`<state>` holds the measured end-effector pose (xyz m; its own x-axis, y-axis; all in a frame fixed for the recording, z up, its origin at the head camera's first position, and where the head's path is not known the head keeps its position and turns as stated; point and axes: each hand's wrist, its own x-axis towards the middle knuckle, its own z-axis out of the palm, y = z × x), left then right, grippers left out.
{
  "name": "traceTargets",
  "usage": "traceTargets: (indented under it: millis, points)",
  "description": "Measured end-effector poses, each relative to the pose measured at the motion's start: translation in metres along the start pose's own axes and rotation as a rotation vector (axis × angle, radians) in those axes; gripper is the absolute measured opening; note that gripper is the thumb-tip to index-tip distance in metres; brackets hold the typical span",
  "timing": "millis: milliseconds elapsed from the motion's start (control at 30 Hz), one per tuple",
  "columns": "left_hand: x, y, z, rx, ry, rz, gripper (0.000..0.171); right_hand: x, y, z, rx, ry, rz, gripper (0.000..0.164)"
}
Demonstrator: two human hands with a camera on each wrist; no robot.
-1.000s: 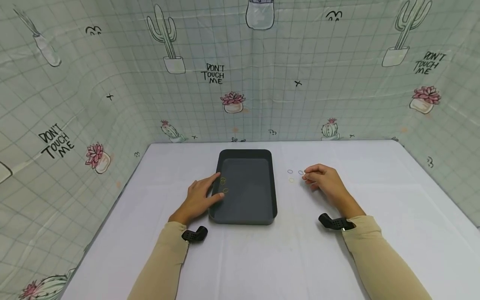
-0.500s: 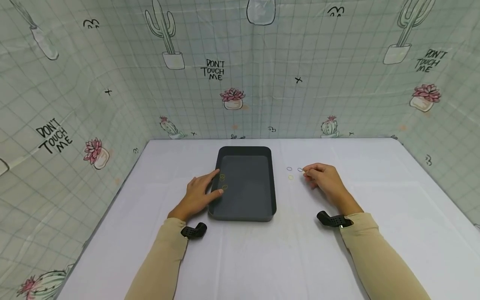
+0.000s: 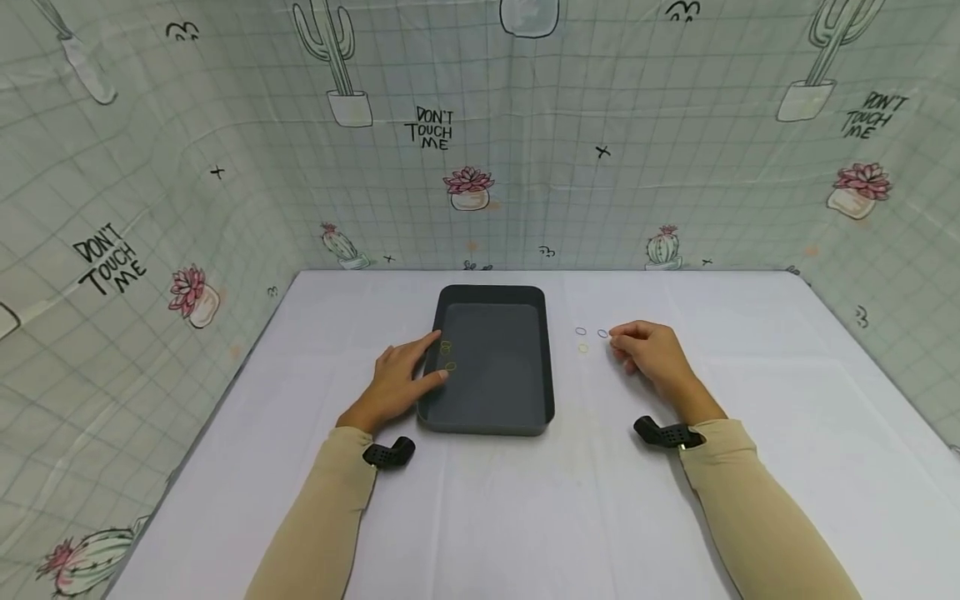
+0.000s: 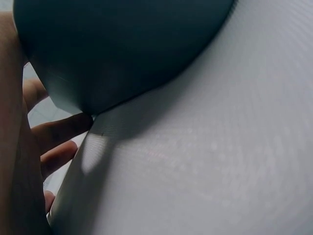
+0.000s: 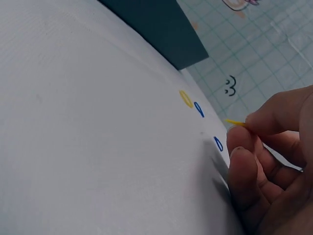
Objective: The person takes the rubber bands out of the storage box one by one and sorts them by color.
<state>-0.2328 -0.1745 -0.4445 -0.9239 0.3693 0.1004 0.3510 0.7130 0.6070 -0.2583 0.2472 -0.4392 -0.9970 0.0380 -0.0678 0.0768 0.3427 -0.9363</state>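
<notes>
My right hand [image 3: 652, 354] pinches a thin yellow rubber band [image 5: 235, 122] between thumb and forefinger, just above the table. Near its fingertips lie two blue rubber bands [image 3: 602, 333] and a yellow rubber band [image 3: 583, 348], all flat on the cloth. My left hand [image 3: 392, 383] holds the left wall of a dark grey tray [image 3: 491, 429], thumb tip over the rim. In the left wrist view, its other fingers [image 4: 61, 132] lie against the outside of that wall, low down. Inside the tray, yellow rubber bands [image 3: 450, 367] rest near the left wall.
A white cloth covers the table [image 3: 487, 517]. Behind it and at both sides hangs a checked curtain [image 3: 525, 167] printed with cacti and lettering. Each wrist wears a black camera mount [image 3: 663, 433].
The right hand has drawn slightly back from the loose blue band beside it. The left hand stays on the tray. The head view has tilted slightly, shifting the scene upward.
</notes>
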Motion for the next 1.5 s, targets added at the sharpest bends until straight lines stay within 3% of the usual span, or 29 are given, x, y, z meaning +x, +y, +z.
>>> traceTargets:
  millis: [267, 567, 1200, 1500]
  points:
    - [-0.0001, 0.001, 0.0008, 0.003, 0.005, 0.001, 0.074, 0.0042, -0.0001, 0.0028, -0.13, 0.004, 0.032, 0.024]
    - [0.0006, 0.0016, 0.0016, 0.003, 0.004, -0.012, 0.073, 0.0056, 0.0004, 0.0063, -0.249, -0.007, -0.027, 0.02]
    - [0.0004, 0.0026, -0.0013, -0.002, 0.018, 0.003, 0.072, 0.0081, -0.0017, 0.0071, -0.304, 0.025, -0.053, 0.021]
    - [-0.0021, 0.0023, 0.0004, 0.004, 0.019, 0.009, 0.072, 0.0049, 0.0016, 0.0039, -0.281, 0.02, -0.004, 0.024]
